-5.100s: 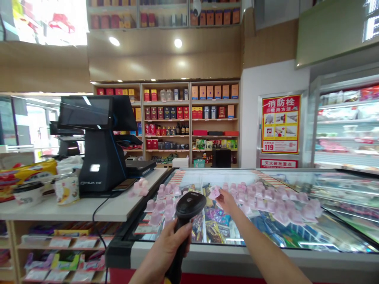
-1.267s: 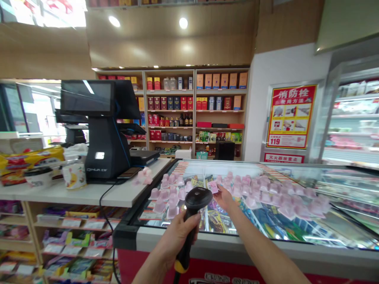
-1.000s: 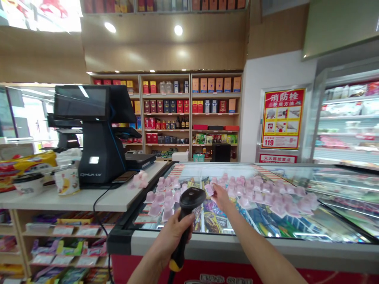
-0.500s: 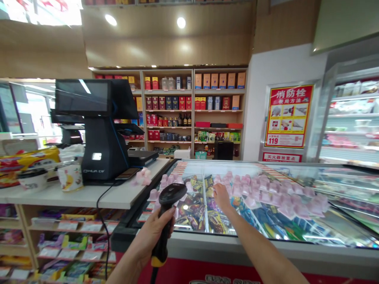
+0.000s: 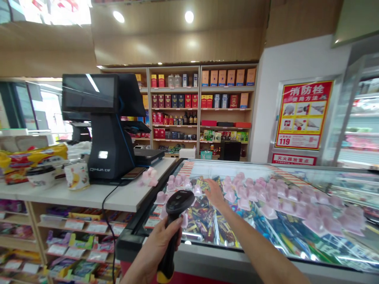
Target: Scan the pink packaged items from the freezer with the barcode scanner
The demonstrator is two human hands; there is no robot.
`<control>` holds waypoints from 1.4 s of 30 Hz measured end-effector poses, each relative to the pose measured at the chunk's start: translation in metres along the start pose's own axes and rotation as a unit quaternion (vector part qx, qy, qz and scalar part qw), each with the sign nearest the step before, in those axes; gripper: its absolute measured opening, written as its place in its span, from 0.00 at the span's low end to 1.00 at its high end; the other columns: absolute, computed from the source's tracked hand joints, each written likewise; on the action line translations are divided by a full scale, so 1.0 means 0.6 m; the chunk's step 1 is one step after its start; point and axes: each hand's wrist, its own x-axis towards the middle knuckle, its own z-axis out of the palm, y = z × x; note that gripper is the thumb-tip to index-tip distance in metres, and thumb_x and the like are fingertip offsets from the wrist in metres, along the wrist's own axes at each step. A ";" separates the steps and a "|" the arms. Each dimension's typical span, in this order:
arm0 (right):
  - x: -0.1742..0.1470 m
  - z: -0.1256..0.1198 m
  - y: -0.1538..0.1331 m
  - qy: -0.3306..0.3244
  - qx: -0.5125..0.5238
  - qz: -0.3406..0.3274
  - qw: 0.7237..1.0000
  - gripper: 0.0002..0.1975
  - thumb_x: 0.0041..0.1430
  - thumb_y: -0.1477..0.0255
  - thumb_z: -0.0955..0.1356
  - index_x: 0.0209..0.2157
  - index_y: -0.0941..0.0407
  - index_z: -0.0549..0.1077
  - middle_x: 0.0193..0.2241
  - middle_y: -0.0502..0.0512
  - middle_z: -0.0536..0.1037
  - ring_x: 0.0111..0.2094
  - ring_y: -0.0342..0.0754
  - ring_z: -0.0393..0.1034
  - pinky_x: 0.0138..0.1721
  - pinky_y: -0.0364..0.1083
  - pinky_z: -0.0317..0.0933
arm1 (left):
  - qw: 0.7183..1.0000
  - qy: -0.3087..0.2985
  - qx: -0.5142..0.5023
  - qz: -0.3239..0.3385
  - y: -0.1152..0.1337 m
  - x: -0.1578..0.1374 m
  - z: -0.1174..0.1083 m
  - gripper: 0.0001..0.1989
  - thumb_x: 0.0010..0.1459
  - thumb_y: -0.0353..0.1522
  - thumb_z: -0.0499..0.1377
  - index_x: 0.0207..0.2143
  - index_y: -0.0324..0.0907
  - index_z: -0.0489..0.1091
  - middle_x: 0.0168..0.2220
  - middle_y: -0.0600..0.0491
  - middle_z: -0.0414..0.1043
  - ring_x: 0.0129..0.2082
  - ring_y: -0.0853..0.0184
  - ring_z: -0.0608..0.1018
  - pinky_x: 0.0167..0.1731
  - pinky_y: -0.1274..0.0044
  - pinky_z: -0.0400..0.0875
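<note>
My left hand [image 5: 168,238] is wrapped round the handle of a black and yellow barcode scanner [image 5: 180,203], its head tilted up and facing away from me. Over the glass top of the chest freezer [image 5: 204,167] reaches my right hand [image 5: 214,192], fingers stretched out to the left and nothing visible in them. Small pink translucent cups [image 5: 265,193] lie in rows on the glass to the right of that hand. A smaller group of pink cups [image 5: 179,181] lies to its left, partly behind the scanner. Colourful wrapped packs [image 5: 201,225] show through the glass.
On the white counter [image 5: 118,200] at left stand a black checkout terminal [image 5: 103,146], a paper cup [image 5: 77,175], a lidded cup [image 5: 41,176] and more pink cups [image 5: 149,177]. A black cable [image 5: 104,211] hangs over the counter edge. Shelves of boxes [image 5: 174,101] line the back.
My right hand has moved left over the glass, away from the right-hand rows of cups, and its fingers have stretched out. The view has turned slightly left; my left hand still holds the barcode scanner.
</note>
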 end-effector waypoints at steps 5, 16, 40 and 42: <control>0.021 0.055 -0.002 -0.052 0.093 0.033 0.994 0.18 0.34 0.82 0.64 0.32 0.54 0.71 0.37 0.52 0.72 0.43 0.47 0.62 0.48 0.47 0.48 | 1.000 -0.009 0.002 -0.003 -0.005 0.007 0.002 0.15 0.42 0.42 0.57 0.24 0.39 0.61 0.16 0.59 0.62 0.16 0.76 0.63 0.18 0.83 0.57; -0.018 -0.068 0.031 0.045 0.370 0.239 0.897 0.10 0.43 0.64 0.63 0.25 0.56 0.66 0.17 0.48 0.70 0.19 0.40 0.62 0.24 0.41 0.57 | 0.996 -0.091 0.019 0.012 -0.003 -0.012 0.052 0.15 0.42 0.42 0.56 0.23 0.40 0.59 0.16 0.59 0.61 0.15 0.76 0.63 0.17 0.82 0.55; -0.054 -0.091 0.022 0.091 0.093 0.149 0.980 0.14 0.40 0.73 0.63 0.34 0.57 0.70 0.31 0.56 0.72 0.35 0.49 0.65 0.39 0.47 0.55 | 0.994 -0.078 0.041 0.058 0.018 -0.036 0.077 0.15 0.41 0.43 0.56 0.22 0.40 0.59 0.15 0.60 0.60 0.14 0.76 0.62 0.16 0.82 0.55; -0.059 -0.084 0.022 0.083 0.030 0.112 0.990 0.15 0.40 0.76 0.63 0.34 0.57 0.70 0.36 0.57 0.71 0.41 0.50 0.62 0.44 0.46 0.51 | 0.996 -0.061 0.041 0.057 0.018 -0.029 0.064 0.15 0.41 0.42 0.56 0.22 0.39 0.59 0.15 0.60 0.60 0.15 0.76 0.63 0.16 0.82 0.55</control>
